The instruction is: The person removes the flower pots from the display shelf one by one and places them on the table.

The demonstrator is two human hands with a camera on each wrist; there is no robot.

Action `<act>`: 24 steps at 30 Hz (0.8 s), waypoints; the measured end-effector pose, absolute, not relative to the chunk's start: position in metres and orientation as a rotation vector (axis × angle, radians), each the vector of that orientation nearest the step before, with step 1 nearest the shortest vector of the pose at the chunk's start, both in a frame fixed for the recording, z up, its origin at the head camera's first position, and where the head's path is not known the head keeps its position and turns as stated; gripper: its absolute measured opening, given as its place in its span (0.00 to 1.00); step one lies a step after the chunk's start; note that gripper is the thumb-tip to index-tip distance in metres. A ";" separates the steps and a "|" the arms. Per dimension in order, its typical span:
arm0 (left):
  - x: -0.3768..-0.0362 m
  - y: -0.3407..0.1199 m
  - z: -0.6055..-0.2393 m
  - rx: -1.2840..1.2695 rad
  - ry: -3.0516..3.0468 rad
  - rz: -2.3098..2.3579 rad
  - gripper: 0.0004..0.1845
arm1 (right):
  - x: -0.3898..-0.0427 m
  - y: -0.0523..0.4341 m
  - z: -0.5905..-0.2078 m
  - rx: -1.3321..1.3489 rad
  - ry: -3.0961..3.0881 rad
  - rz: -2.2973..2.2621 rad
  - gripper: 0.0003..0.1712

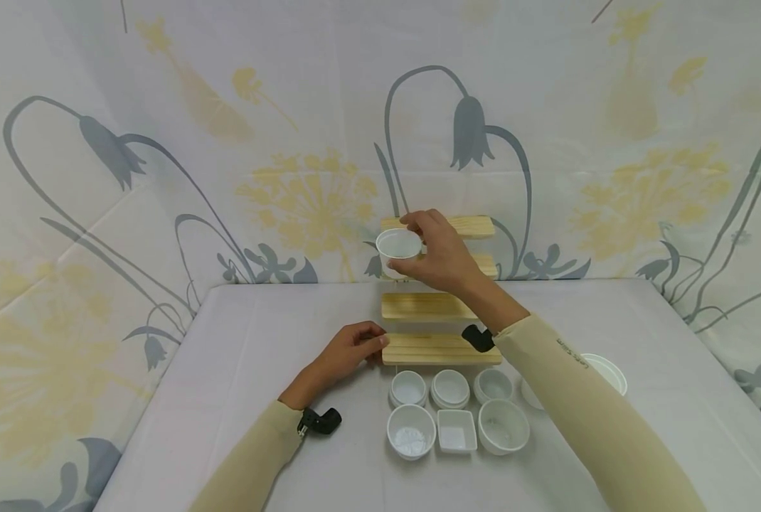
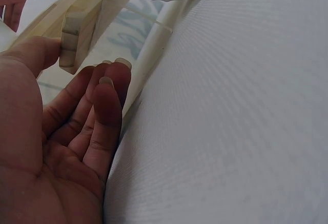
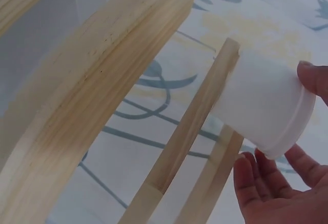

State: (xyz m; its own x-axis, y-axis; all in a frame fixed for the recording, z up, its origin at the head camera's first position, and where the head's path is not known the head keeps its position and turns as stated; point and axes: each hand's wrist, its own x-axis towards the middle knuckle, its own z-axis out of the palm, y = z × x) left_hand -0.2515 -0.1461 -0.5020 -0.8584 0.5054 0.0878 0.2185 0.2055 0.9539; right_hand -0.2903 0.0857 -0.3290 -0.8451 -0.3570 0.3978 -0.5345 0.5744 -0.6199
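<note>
Floral cloth, printed with grey bellflowers and yellow dandelions, hangs behind and to both sides of a table (image 1: 259, 341) covered in plain pale fabric. Held up in front of the upper steps of a wooden stepped rack (image 1: 438, 306) is a small white cup (image 1: 398, 250), its open mouth tipped toward the camera; the right hand (image 1: 441, 256) grips it by the rim and side with thumb and curled fingers, and in the right wrist view the fingertips (image 3: 256, 178) show under the cup's rim, close against the rack's slats. The rack stands at the far middle of the table, four pale wooden steps rising away from the viewer. At the left end of its lowest step (image 1: 441, 349), the left hand (image 1: 348, 352) rests on the table with its thumb against the end of the board and the fingers loosely bent beneath, holding nothing tight; the left wrist view shows the same. Just near of the lowest step sit six small white dishes in two rows: three round ones (image 1: 451, 387) in the far row, and in the near row a round bowl (image 1: 411, 431), a rectangular dish (image 1: 457, 431) and another round bowl (image 1: 503, 425). A larger white bowl (image 1: 606, 371) lies to the right, partly hidden behind the right sleeve (image 1: 585, 405).
</note>
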 end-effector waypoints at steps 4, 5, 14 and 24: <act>-0.251 -0.146 -0.501 0.690 2.237 1.710 0.13 | -0.289 0.087 -0.329 0.733 -2.589 1.147 0.39; -0.251 -0.146 -0.501 0.691 2.237 1.711 0.13 | -0.288 0.088 -0.329 0.731 -2.590 1.148 0.39; -0.251 -0.146 -0.501 0.692 2.256 1.694 0.12 | -0.279 0.095 -0.329 0.717 -2.614 1.156 0.38; -0.252 -0.146 -0.502 0.694 2.250 1.693 0.13 | -0.269 0.104 -0.331 0.688 -2.645 1.169 0.38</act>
